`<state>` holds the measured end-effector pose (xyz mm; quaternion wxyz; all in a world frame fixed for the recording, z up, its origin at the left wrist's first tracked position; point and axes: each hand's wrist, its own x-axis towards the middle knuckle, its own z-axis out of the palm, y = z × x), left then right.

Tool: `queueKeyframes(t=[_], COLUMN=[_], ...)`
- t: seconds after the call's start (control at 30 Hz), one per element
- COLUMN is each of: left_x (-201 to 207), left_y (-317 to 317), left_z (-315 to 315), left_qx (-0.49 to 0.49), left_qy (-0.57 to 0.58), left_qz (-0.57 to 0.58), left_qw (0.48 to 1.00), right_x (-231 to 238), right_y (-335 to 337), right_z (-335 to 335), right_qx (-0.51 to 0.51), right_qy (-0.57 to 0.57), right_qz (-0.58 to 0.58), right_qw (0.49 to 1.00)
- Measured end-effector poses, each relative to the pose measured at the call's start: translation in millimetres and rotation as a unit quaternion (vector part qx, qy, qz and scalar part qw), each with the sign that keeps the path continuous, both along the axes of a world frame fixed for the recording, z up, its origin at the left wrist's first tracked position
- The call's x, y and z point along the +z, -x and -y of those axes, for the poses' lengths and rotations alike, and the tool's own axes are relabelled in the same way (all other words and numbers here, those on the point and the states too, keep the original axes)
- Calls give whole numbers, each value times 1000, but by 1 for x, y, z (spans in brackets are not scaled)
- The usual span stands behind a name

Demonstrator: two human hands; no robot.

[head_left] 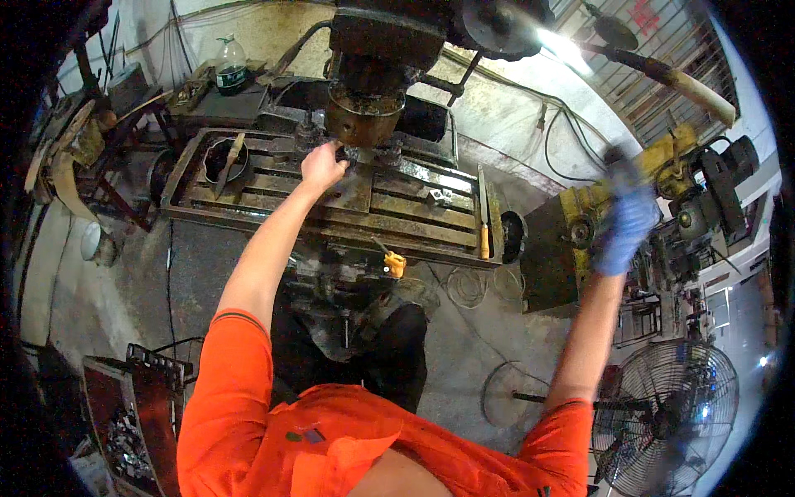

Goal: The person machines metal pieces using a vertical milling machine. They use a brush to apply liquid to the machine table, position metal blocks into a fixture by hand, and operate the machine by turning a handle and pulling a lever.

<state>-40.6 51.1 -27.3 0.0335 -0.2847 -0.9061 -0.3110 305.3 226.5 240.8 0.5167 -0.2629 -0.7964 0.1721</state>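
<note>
My bare left hand [324, 166] reaches across the slotted machine table [290, 217], just under the spindle head [363, 114] of a milling machine. Its fingers are curled in at a small dark part, which they mostly hide. Out to the right, my right hand [628, 225] is raised in a blue glove, smeared by motion. A dark blurred shape [619, 168] shows at its fingers; whether the hand grips it I cannot tell. Small metal blocks [440, 197] lie on the table, right of the spindle. A file with a yellow handle [484, 240] rests along the table's right end.
On the table's left end a round pot [226, 161] has a brush [233, 153] across it. A yellow-handled crank [393, 264] sticks out in front. Far left stands a clear bottle [230, 66]. A caged fan [667, 418] is at lower right, below yellow machinery [580, 207].
</note>
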Motion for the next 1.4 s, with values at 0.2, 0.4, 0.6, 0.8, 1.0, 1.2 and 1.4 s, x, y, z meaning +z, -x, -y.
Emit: queueKeyframes(t=[0.2,0.4,0.6,0.8,1.0,1.2,1.4], left_x=[4,13,-2,5,-9,1,-2], left_y=[1,-5,4,0,9,3,4], left_z=[-5,1,-1,-3,-6,-5,-8], left_qx=[-37,-23,-8,-4,-22,-8,-11], left_qy=[-34,-34,-44,-30,-57,-32,-27], left_qz=[41,27,11,31,16,27,30], left_qw=[998,999,999,999,998,999,999], right_x=[122,67,9,-9,-2,0,-34], right_y=[4,-9,-2,1,0,2,2], right_z=[-5,13,40,49,46,45,46], right_qx=[512,400,247,23,237,126,175], right_qy=[55,-50,-76,-271,-177,-150,-110], right_qz=[-264,-226,-274,-173,-227,-219,-255], right_qw=[815,887,926,947,928,956,945])
